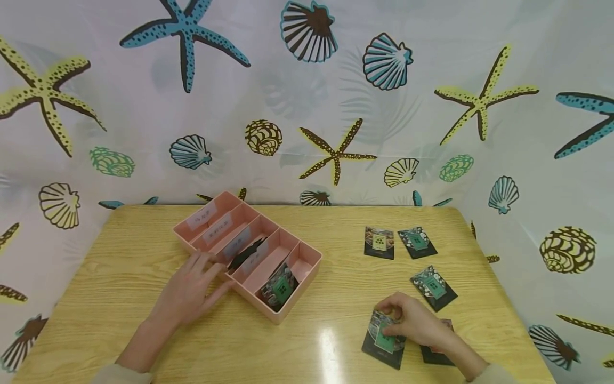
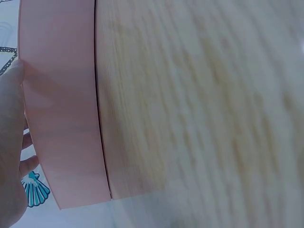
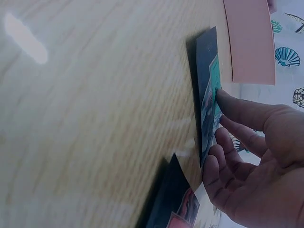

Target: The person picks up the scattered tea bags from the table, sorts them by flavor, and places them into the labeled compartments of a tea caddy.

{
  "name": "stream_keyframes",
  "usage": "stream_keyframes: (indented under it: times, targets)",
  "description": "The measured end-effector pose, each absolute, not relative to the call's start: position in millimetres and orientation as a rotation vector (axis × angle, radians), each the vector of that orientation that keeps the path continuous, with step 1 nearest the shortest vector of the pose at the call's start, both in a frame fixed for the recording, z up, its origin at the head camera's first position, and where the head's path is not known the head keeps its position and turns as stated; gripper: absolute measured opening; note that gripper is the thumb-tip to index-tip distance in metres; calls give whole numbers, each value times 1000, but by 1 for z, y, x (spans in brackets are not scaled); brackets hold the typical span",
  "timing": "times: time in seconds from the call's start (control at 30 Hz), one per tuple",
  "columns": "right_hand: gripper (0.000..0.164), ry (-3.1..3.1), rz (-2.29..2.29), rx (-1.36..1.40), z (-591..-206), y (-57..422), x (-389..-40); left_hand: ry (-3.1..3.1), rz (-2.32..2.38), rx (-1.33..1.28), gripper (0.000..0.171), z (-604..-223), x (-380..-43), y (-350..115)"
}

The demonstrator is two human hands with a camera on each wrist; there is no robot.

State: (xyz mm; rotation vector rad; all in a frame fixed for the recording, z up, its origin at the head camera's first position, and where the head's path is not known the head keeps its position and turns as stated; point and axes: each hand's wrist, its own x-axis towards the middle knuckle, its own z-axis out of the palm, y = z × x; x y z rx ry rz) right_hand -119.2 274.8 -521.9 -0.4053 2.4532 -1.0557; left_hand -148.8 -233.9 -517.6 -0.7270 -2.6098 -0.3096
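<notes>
My right hand [image 1: 414, 322] pinches a dark flat packet with a green label [image 1: 384, 341] at the table's near right. Its thumb lies on the label, and in the right wrist view the packet [image 3: 209, 90] tilts up from the wood. My left hand [image 1: 189, 288] rests on the near rim of a pink divided box [image 1: 268, 306], with relaxed fingers over the rim. In the left wrist view its thumb touches the top edge of the box wall [image 2: 61, 109]. Inside the box, a green-labelled packet [image 1: 280, 288] leans in a right-hand compartment, and dark packets [image 1: 247, 253] stand in a middle one.
Beyond my right hand lie a yellow-labelled packet [image 1: 379, 243] and two green-labelled packets [image 1: 417, 242] [image 1: 434, 288]. Another packet [image 1: 438, 357] is partly under my right forearm. White handwritten labels [image 1: 201, 216] mark the box's compartments. A patterned cloth [image 1: 307, 96] hangs behind the wooden table [image 1: 336, 298].
</notes>
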Motion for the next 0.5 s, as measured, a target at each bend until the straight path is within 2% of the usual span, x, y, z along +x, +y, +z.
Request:
stream_keyframes:
  times: [0.5]
  targets:
    - [40,2479,-985,-519,-519,258,-133,-2616,-324,-722,32,-517,-148,-234]
